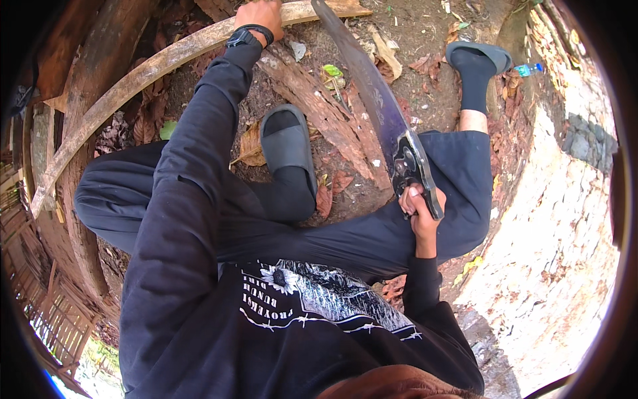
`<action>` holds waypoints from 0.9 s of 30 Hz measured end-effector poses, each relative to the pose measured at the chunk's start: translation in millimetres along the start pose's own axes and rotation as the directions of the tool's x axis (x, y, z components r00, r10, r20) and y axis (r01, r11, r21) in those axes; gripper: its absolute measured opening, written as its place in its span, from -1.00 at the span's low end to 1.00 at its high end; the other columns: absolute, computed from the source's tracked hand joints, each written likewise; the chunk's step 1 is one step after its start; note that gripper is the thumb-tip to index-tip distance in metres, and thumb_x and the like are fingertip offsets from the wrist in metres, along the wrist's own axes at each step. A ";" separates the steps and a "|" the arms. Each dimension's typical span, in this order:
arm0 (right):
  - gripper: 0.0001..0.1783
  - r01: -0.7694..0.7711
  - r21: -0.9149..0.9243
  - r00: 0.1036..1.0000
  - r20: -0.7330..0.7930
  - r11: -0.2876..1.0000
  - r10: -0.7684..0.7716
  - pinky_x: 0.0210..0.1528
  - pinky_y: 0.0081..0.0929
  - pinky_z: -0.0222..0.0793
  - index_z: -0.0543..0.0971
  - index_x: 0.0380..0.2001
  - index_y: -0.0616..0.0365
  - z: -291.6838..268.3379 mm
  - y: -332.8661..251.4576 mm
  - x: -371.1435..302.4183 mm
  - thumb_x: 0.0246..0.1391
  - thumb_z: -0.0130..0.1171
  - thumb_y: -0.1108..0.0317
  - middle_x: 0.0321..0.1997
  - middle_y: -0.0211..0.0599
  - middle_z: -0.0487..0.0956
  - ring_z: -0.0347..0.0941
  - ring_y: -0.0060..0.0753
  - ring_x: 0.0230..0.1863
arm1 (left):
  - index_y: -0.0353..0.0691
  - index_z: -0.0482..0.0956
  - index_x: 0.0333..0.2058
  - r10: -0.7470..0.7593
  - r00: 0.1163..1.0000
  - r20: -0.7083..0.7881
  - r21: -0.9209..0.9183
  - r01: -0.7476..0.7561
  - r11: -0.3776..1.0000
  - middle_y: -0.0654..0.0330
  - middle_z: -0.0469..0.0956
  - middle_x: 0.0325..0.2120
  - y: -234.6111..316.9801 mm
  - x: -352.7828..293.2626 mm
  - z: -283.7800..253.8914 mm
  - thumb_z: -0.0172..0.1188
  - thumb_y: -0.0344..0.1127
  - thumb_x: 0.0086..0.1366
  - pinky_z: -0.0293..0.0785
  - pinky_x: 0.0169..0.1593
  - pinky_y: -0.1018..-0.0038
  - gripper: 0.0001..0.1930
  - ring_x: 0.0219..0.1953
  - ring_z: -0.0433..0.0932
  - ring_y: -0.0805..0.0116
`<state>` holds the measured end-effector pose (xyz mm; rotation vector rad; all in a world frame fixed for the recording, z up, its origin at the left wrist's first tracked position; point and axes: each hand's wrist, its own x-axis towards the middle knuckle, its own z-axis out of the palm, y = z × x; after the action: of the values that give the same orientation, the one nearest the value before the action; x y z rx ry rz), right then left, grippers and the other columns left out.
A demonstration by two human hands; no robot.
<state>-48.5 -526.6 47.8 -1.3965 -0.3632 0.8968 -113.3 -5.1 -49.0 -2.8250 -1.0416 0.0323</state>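
Observation:
My right hand [423, 211] is wrapped round the black handle of a hand saw [382, 106]. The saw's long dark blade points away from me, its far end at a wooden strip [166, 58]. That pale strip, bent in the picture, runs from the far middle down to the left. My left hand [260, 18], with a dark watch at its wrist, is closed over the strip near its far end, left of the blade. Whether the teeth touch the wood I cannot tell.
A rough, split piece of bark-like wood [322, 113] lies between my sandalled feet. Thick logs [93, 100] stand at the left, near a slatted bamboo panel [56, 319]. A plastic bottle [528, 70] lies beyond my right foot. Dry leaves [251, 146] litter the soil.

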 end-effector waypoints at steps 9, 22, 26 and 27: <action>-0.78 0.132 0.158 0.988 0.053 0.978 -0.142 -0.63 -0.54 0.17 0.47 -0.48 0.24 94.8 48.1 205.0 0.25 0.26 0.55 -0.67 -0.48 0.38 0.25 -0.66 -0.71 | -0.06 0.67 0.01 0.032 0.999 0.019 -0.023 -0.032 0.999 -0.03 0.77 -0.26 -1.0 2.8 -7.1 0.46 -0.16 0.13 0.75 -0.09 0.08 -0.55 -0.19 0.78 -0.05; -0.82 0.074 0.022 0.997 0.032 0.997 -0.074 -0.58 -0.53 0.20 0.48 -0.43 0.27 26.8 35.8 87.4 0.26 0.24 0.59 -0.66 -0.43 0.39 0.27 -0.63 -0.67 | -0.07 0.71 -0.05 0.027 1.000 0.012 -0.018 -0.027 0.999 -0.05 0.77 -0.26 -1.2 7.4 0.9 0.48 -0.15 0.13 0.75 -0.09 0.04 -0.60 -0.20 0.79 -0.06; -0.87 0.010 -0.033 1.000 -0.009 0.999 -0.011 -0.54 -0.51 0.21 0.47 -0.37 0.32 1.0 2.1 1.8 0.25 0.22 0.58 -0.58 -0.31 0.45 0.32 -0.56 -0.61 | -0.06 0.71 -0.03 -0.002 1.000 -0.011 0.009 0.002 1.000 -0.05 0.77 -0.26 -3.6 6.1 6.0 0.47 -0.16 0.11 0.76 -0.10 0.07 -0.58 -0.20 0.79 -0.03; -0.88 0.021 -0.038 1.000 -0.013 0.999 -0.021 -0.54 -0.51 0.21 0.47 -0.36 0.33 -0.1 -2.8 -8.6 0.26 0.20 0.58 -0.59 -0.31 0.43 0.30 -0.57 -0.62 | -0.06 0.71 -0.02 0.006 1.000 -0.002 0.011 -0.006 1.000 -0.04 0.77 -0.25 -4.1 5.9 4.0 0.46 -0.16 0.13 0.76 -0.09 0.08 -0.58 -0.20 0.79 -0.02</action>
<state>-53.0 -532.6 52.9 -1.4306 -0.3857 0.8668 -111.6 2.3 -52.3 -2.8179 -1.0287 0.0355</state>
